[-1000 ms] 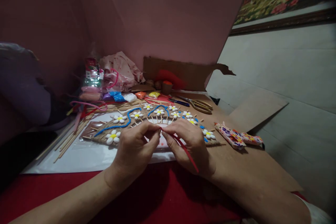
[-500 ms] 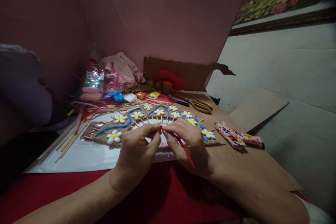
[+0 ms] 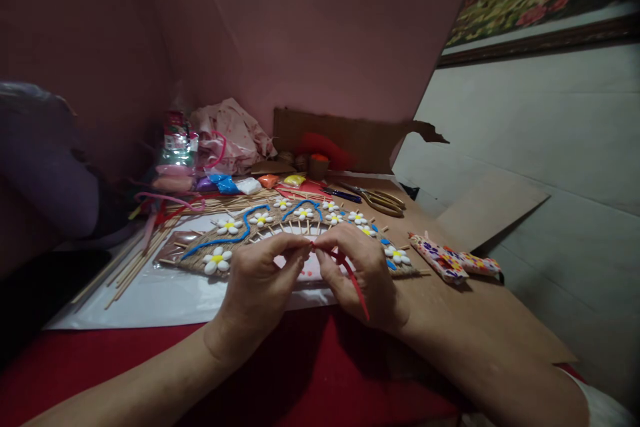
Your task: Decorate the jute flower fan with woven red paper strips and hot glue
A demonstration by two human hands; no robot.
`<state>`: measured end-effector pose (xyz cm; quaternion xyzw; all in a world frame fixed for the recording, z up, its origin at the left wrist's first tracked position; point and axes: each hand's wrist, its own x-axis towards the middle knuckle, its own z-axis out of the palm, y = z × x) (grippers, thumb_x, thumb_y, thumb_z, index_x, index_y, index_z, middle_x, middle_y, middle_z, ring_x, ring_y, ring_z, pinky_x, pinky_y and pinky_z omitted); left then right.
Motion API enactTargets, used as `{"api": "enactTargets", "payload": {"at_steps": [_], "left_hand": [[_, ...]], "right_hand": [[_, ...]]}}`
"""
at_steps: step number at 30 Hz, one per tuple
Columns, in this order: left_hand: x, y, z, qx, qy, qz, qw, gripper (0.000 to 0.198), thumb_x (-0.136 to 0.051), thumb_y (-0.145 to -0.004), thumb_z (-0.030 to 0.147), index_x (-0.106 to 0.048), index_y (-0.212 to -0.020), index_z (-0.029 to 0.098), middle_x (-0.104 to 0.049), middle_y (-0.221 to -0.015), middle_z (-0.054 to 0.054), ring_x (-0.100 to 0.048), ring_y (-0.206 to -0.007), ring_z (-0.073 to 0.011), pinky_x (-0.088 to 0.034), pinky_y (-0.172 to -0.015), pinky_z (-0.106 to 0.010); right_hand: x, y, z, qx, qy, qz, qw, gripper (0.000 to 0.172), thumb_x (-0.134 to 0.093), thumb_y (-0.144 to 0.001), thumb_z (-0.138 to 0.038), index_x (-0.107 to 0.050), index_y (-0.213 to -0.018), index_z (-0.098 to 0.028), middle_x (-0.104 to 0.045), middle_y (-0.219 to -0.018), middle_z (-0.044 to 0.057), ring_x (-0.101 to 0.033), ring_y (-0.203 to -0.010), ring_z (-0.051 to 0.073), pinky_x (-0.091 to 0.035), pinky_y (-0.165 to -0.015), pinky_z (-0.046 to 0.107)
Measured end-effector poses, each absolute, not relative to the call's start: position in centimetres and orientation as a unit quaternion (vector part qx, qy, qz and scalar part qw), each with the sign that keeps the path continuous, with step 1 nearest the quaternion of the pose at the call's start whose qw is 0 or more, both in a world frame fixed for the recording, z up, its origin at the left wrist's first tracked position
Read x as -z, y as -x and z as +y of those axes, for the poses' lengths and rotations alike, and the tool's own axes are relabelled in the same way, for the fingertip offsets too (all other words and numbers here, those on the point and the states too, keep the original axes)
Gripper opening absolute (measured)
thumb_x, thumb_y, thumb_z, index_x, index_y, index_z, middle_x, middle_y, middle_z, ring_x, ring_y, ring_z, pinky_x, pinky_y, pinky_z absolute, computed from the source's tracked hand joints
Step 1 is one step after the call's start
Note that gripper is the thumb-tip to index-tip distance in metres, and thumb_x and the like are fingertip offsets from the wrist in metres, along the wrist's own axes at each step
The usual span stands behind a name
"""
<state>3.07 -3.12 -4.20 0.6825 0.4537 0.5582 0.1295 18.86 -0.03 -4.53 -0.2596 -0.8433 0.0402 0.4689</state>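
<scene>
Your left hand (image 3: 260, 280) and right hand (image 3: 363, 273) meet mid-width, near the front edge of the surface (image 3: 240, 360). Fingers of both pinched closed on the red pipe cleaner (image 3: 359, 290); its tip sits between your fingertips, loose tail slants across your right palm toward the front edge. Twine-wrapped arch (image 3: 279, 222) with daisies lies just behind, partly hidden by your hands. Wooden sticks (image 3: 137, 263) toward left edge, gold-handled pliers (image 3: 383, 202) toward back right corner, blue packet (image 3: 223, 183) by back edge, left of centre.
</scene>
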Motion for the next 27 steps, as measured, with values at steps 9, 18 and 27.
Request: {"api": "enactTargets", "payload": {"at_steps": [9,18,27], "left_hand": [[4.14,-3.1,-3.04,-0.598,-0.634,0.431,0.234,0.007,-0.065,-0.074,0.017,-0.069,-0.075,0.022,-0.071,-0.072,0.002,-0.065,-0.063,-0.0137,-0.054,-0.063,-0.027],[4.38,-3.08,-2.82,-0.571,-0.711,0.411,0.014,0.012,-0.062,-0.073,0.007,-0.07,-0.08,0.013,-0.071,-0.066,-0.002,-0.059,-0.047,-0.0074,-0.046,-0.046,-0.016],[4.31,-2.9,-2.87,-0.562,-0.729,0.391,-0.013,0.013,-0.063,-0.072,0.005,-0.07,-0.078,0.015,-0.071,-0.064,0.0,-0.058,-0.045,-0.0066,-0.045,-0.045,-0.016]], "right_hand": [[4.43,-18.84,-0.13,-0.051,0.243,-0.847,0.469,0.014,-0.049,-0.078,-0.009,-0.055,-0.087,-0.018,-0.058,-0.078,0.003,-0.053,-0.075,0.017,-0.043,-0.068,0.032],[4.42,-18.73,-0.11,-0.039,0.245,-0.842,0.479,0.011,-0.051,-0.08,-0.009,-0.057,-0.088,-0.014,-0.058,-0.077,0.005,-0.053,-0.075,0.017,-0.043,-0.068,0.031],[4.29,-18.75,-0.11,-0.031,0.243,-0.846,0.473,0.012,-0.051,-0.078,-0.007,-0.057,-0.086,-0.014,-0.058,-0.075,0.005,-0.052,-0.074,0.018,-0.042,-0.068,0.032]]}}
